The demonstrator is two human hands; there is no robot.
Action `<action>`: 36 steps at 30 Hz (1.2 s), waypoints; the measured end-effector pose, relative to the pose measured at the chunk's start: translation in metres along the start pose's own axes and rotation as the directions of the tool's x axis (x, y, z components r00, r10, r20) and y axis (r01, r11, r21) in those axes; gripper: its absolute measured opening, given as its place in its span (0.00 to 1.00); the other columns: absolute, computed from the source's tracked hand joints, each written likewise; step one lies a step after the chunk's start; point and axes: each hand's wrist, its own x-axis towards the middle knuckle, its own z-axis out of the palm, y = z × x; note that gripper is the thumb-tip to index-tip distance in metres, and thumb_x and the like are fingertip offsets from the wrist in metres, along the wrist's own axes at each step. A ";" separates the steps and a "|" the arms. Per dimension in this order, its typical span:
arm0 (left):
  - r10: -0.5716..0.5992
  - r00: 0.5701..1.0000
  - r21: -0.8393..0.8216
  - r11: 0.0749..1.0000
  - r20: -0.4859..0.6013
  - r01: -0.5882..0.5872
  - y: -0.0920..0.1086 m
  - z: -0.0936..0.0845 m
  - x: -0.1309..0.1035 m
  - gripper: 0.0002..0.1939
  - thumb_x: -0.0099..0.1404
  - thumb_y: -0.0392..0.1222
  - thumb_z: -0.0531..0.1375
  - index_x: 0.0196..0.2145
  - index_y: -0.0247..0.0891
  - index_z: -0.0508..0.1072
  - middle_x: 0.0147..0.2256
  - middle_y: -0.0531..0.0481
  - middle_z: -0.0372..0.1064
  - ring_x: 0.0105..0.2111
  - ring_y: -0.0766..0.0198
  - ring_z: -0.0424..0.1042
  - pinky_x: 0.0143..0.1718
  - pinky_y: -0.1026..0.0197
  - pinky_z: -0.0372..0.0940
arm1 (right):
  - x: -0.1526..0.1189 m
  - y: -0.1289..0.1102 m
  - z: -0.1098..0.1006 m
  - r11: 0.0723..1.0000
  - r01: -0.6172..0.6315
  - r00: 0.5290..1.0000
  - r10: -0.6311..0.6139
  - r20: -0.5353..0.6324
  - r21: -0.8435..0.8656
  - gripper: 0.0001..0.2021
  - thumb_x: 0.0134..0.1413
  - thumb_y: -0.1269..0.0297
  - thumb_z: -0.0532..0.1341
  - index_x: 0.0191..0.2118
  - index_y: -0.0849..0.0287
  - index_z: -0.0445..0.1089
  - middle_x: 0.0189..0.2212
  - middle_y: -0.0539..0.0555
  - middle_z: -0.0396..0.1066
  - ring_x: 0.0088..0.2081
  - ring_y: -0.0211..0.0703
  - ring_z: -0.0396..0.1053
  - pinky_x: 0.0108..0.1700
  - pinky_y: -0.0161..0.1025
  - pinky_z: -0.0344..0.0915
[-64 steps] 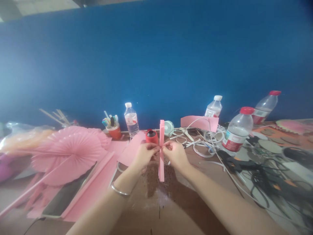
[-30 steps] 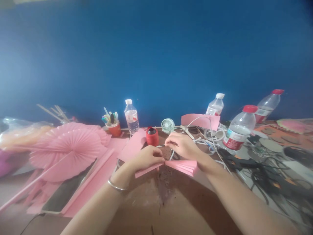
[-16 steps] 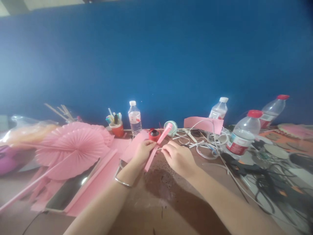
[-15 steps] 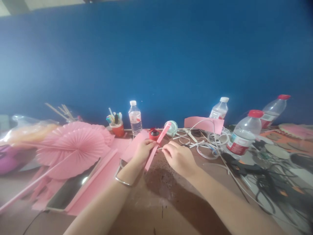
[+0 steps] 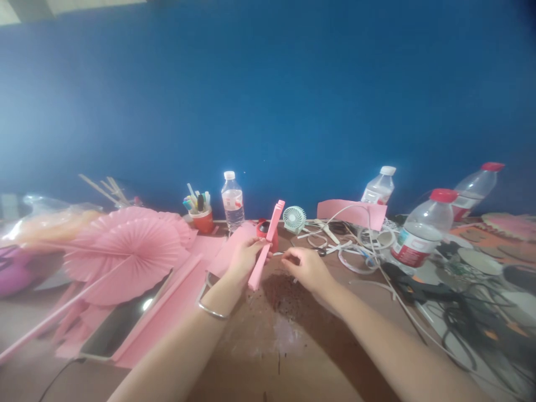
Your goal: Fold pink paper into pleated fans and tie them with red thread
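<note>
Between the fingers of my left hand is a narrow folded strip of pink paper, held upright at a slant, with layered folds at its upper end. My right hand hovers just to the right of the strip, apart from it. Its thumb and fingers are curled together in a pinch; whatever may be between them is too small to make out. Behind the strip stands a small red object, partly covered. A pale green mini fan is beyond my right hand.
On the left, a round pleated pink paper fan lies over pink sheets and a dark phone-like slab. A pen cup and a water bottle stand behind. Cables and larger bottles crowd the right.
The pink strip has turned a little more upright in my left hand. My right hand has moved slightly down and right, away from the strip, with its fingers more curled.
</note>
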 end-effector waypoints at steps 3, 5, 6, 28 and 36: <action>0.046 0.999 0.014 0.999 -0.018 -0.045 0.002 -0.002 0.001 0.11 0.49 0.43 0.63 0.27 0.32 0.70 0.16 0.51 0.67 0.15 0.70 0.65 0.17 0.69 0.60 | 0.005 0.013 0.000 0.993 -0.087 0.995 0.083 0.052 0.086 0.07 0.45 0.65 0.57 0.24 0.60 0.71 0.20 0.49 0.68 0.23 0.37 0.62 0.27 0.32 0.55; 0.082 0.996 0.007 0.997 -0.021 -0.082 0.005 -0.003 0.000 0.12 0.49 0.45 0.63 0.28 0.32 0.70 0.17 0.52 0.67 0.15 0.70 0.65 0.18 0.69 0.59 | 0.009 0.021 -0.002 0.984 -0.137 0.987 0.125 0.103 0.117 0.08 0.44 0.64 0.57 0.23 0.61 0.71 0.17 0.48 0.66 0.20 0.34 0.60 0.23 0.31 0.54; 0.098 0.995 -0.001 0.995 -0.016 -0.098 0.006 -0.002 -0.001 0.13 0.49 0.45 0.63 0.28 0.33 0.70 0.17 0.52 0.67 0.16 0.71 0.64 0.18 0.69 0.59 | 0.011 0.026 -0.004 0.977 -0.166 0.979 0.148 0.138 0.130 0.08 0.44 0.64 0.58 0.23 0.62 0.72 0.15 0.47 0.65 0.18 0.33 0.58 0.21 0.30 0.53; 0.080 0.996 -0.005 0.997 0.045 -0.080 -0.003 0.018 -0.014 0.11 0.52 0.45 0.61 0.27 0.36 0.63 0.17 0.56 0.65 0.16 0.71 0.63 0.18 0.70 0.57 | 0.004 -0.025 -0.006 0.974 -0.100 0.971 0.140 -0.192 0.205 0.05 0.47 0.63 0.54 0.31 0.57 0.59 0.27 0.50 0.66 0.29 0.40 0.64 0.30 0.36 0.59; 0.064 0.997 -0.076 0.995 0.045 -0.060 -0.009 0.016 -0.012 0.11 0.51 0.44 0.61 0.26 0.36 0.63 0.18 0.56 0.65 0.17 0.72 0.64 0.20 0.70 0.58 | 0.002 -0.014 0.025 0.852 -0.155 0.972 0.221 -0.076 0.500 0.10 0.50 0.58 0.54 0.26 0.59 0.60 0.16 0.44 0.58 0.17 0.33 0.52 0.21 0.32 0.50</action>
